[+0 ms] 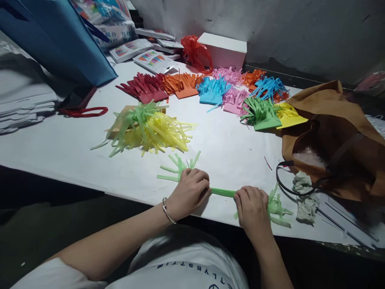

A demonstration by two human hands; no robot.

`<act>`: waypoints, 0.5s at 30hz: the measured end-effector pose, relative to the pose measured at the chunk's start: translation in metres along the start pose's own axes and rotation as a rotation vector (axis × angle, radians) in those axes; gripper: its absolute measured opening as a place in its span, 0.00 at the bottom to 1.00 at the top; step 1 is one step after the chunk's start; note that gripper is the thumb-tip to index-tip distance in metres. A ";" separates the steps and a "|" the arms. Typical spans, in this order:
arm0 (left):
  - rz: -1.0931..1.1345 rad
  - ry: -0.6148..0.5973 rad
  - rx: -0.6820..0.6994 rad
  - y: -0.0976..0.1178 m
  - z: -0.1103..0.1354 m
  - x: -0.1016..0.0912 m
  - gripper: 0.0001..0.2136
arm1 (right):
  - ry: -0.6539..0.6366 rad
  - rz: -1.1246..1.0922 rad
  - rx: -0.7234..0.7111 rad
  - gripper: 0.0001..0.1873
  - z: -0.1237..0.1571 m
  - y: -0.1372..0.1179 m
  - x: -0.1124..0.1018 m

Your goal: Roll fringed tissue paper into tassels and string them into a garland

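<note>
Both my hands grip one strip of light green fringed paper (223, 192) lying along the near edge of the white table (228, 148). My left hand (191, 192), with a bracelet on its wrist, is closed over the strip's left part, where loose green fringes (179, 166) fan out beyond the fingers. My right hand (252, 206) is closed over the right part, and crumpled green fringes (278, 206) stick out to its right. Between the hands the paper is rolled into a thin tight stick.
A heap of green and yellow fringed paper (148, 128) lies mid-table. Red, orange, blue, pink, green and yellow fringed stacks (210, 90) line the back. A brown bag (333, 132), a crumpled cloth (305, 196), a blue bag (57, 36), paper packs (150, 58) and a white box (224, 50) surround them.
</note>
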State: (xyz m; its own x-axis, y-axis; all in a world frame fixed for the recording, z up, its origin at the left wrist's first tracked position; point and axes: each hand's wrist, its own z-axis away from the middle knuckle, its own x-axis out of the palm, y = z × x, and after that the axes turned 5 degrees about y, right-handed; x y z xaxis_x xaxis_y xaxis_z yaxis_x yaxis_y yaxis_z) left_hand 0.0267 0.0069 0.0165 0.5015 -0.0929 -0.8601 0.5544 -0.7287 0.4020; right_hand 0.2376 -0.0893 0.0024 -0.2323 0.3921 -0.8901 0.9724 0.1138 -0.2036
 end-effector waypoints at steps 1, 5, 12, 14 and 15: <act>-0.012 0.003 -0.038 0.002 0.000 0.001 0.06 | -0.006 0.048 0.015 0.09 -0.001 0.001 0.002; -0.051 -0.011 -0.112 0.006 -0.002 0.006 0.04 | 0.008 0.146 0.079 0.11 -0.008 0.000 0.007; -0.025 0.002 -0.053 0.006 -0.002 0.008 0.06 | 0.076 -0.127 -0.131 0.05 -0.016 -0.017 0.005; -0.023 -0.005 0.023 0.006 -0.002 0.007 0.07 | 0.041 -0.178 -0.191 0.08 -0.017 -0.021 0.009; -0.027 -0.016 0.059 0.005 -0.002 0.007 0.07 | 0.042 -0.175 -0.186 0.08 -0.017 -0.022 0.011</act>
State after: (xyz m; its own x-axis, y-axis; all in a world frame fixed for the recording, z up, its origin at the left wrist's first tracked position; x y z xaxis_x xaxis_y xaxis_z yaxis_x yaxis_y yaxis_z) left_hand 0.0344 0.0042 0.0133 0.4760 -0.0829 -0.8755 0.5272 -0.7699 0.3595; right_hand 0.2137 -0.0721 0.0042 -0.4007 0.3885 -0.8297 0.8976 0.3478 -0.2707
